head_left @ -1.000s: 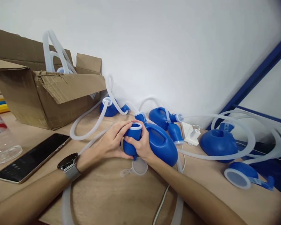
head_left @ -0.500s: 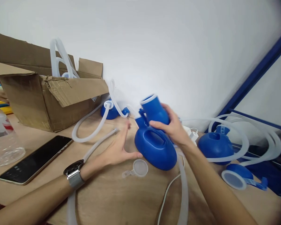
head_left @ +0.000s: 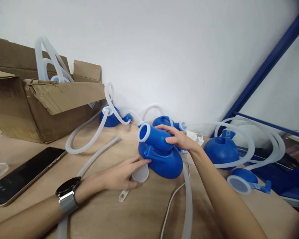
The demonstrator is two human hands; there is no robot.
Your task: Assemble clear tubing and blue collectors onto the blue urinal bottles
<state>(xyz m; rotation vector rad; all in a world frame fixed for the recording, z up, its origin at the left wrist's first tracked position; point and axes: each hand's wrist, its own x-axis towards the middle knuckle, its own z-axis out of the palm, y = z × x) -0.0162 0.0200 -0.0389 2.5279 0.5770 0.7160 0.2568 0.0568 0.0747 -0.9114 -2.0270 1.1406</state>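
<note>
The right hand point(head_left: 178, 137) gripped the blue cup point(head_left: 156, 136) from behind, with its white-rimmed opening directed toward the camera side. The cup lay tilted above the large blue bottle point(head_left: 166, 166), in the middle of the tabletop point(head_left: 102, 212). The left hand point(head_left: 122, 172) was partly open, thumb and forefinger on either side of the translucent cap point(head_left: 141, 173); whether the fingers were closed on it could not be determined. A watch point(head_left: 68, 191) was fitted to the left wrist. Beyond the left hand lay a hose end point(head_left: 117, 138). Further left were the smartphone point(head_left: 27, 172) and an open cardboard box point(head_left: 62, 113) containing looped tubing point(head_left: 48, 59); its small label point(head_left: 92, 105) was too small to read. Right of the cup were a white adapter point(head_left: 196, 136) and another blue bottle point(head_left: 221, 151). No brand or lettering was legible.
</note>
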